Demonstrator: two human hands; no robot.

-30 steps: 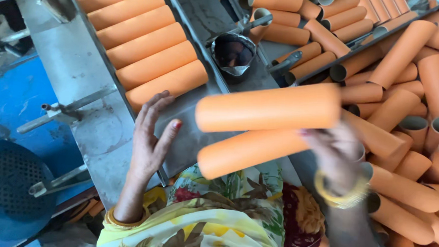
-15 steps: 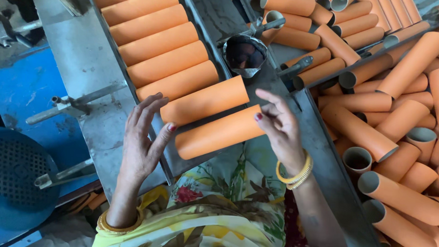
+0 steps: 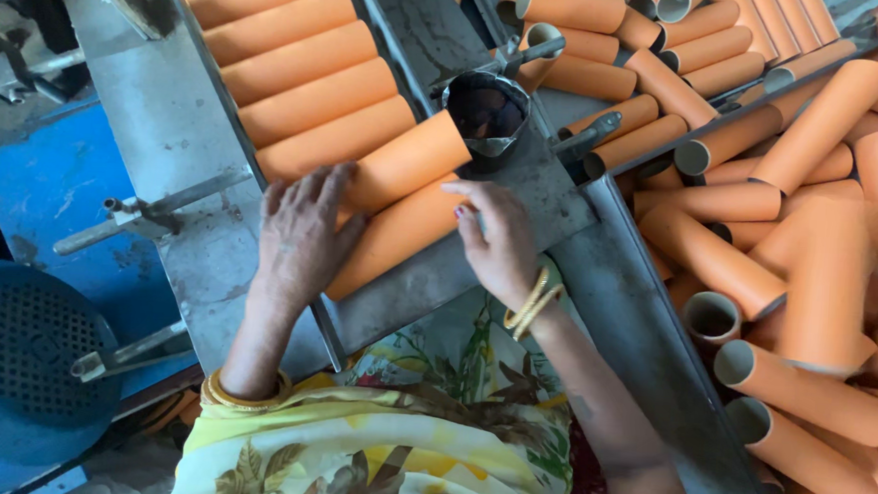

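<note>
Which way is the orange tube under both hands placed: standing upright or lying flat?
Lying flat: the orange tube rests lengthwise in the metal tray, left hand and right hand on it.

1. A grey, worn metal surface (image 3: 155, 132) slopes through the view, with a shallow channel running along it.
2. A row of orange cardboard tubes (image 3: 298, 64) lies side by side in that channel, each touching the next.
3. To the right, a grey metal bin (image 3: 644, 338) carries a loose heap of orange tubes (image 3: 819, 247) at mixed angles.
</note>
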